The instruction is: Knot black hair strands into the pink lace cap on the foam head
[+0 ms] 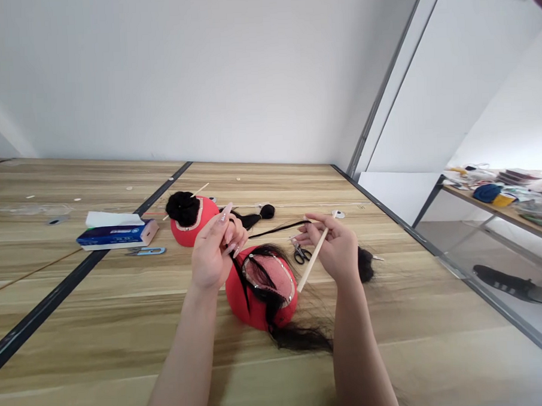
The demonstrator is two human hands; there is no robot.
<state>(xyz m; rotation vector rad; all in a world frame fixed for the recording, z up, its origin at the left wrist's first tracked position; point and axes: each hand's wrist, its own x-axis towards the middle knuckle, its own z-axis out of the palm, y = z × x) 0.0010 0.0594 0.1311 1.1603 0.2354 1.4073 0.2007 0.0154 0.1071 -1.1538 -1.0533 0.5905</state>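
1 hair strand (279, 229) in pinched L hand (213, 247) & R hand (340, 249) (w/ stick (312, 262)); tissue box (113, 235) txt illegible

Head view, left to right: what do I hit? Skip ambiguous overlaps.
Blue tissue pack → rear red form → front red form → right hand → dark hair bundle → black shoe.

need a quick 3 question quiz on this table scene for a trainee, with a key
1. True or false: the right grip holds a pale stick.
2. What colour is the nearer dome? A) blue B) red C) green
3. Fill in: a thin black strand stretches between the right grip and the ____.

Key: 1. true; 2. B; 3. left grip
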